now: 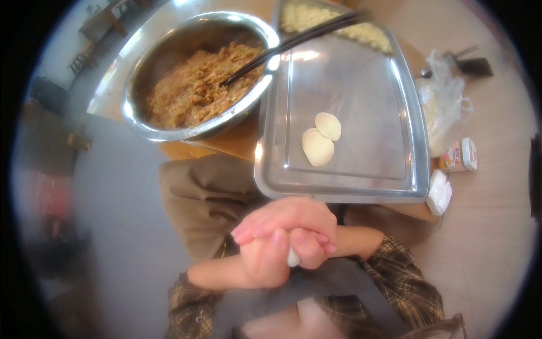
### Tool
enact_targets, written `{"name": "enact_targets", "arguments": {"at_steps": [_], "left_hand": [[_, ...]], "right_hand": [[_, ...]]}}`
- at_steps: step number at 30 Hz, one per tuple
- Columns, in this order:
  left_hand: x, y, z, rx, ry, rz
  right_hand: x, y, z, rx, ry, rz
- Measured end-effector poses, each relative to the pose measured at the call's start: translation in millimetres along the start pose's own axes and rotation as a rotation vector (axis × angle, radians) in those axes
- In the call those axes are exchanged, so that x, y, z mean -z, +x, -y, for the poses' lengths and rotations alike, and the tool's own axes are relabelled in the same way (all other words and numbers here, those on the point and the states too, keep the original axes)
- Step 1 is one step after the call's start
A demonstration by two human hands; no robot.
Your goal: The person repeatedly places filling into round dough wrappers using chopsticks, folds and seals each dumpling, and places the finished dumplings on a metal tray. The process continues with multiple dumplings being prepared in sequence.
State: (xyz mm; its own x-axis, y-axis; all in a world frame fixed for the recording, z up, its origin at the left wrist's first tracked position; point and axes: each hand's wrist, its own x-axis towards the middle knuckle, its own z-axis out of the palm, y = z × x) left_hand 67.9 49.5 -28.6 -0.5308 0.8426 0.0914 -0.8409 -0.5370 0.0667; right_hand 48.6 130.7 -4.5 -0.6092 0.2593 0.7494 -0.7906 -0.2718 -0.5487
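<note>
My left hand and my right hand are clasped together near my chest, just below the near edge of a metal tray. Between the thumbs a bit of a white dumpling shows; the fingers hide the rest of it. Several round dough wrappers lie on the tray, partly overlapping. Rows of pale dumplings fill the tray's far end. At the upper left a steel bowl holds minced filling, with dark chopsticks stuck in it and slanting over the tray.
Right of the tray stand a clear plastic bag with pale contents, a printed tub and a white crumpled tissue. Farther right lies a dark object. The bowl and tray rest on a wooden surface above my lap.
</note>
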Motion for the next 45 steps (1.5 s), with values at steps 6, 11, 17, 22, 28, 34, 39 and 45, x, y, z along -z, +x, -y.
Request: {"name": "enact_targets", "arguments": {"at_steps": [6,11,17,22,28,34,39,45], "left_hand": [[2.7,10.3,-6.8,0.065,-0.051,0.248],[-29.4,13.6,-15.2,-0.28,0.688,0.178],[-18.3,-11.3,-17.3,-0.63,0.953,-0.192],[-0.2,-0.8,-24.7,-1.044,1.43,-0.19],[6.5,3.7,-37.6,-1.075,1.629,-0.243],[-5.9,-19.2,-33.0,-0.936,1.586,-0.33],[-20.4,-7.8,-27.8,-1.002,1.661,-0.334],[-27.3,-12.5,-32.7,-0.949,1.722,-0.235]], "right_hand": [[-40.0,12.1,3.6,0.232,-0.21,-0.408],[24.8,-9.1,3.2,-0.161,0.062,0.24],[35.6,-3.0,20.1,-0.539,0.153,0.018],[44.7,10.9,35.8,-0.561,-0.15,0.239],[42.5,6.9,29.0,-0.712,0.045,0.062],[40.8,12.8,29.2,-0.892,0.205,-0.142],[49.7,7.9,37.5,-0.543,-0.27,0.028],[50.7,21.3,52.2,-0.517,-0.299,0.128]]}}
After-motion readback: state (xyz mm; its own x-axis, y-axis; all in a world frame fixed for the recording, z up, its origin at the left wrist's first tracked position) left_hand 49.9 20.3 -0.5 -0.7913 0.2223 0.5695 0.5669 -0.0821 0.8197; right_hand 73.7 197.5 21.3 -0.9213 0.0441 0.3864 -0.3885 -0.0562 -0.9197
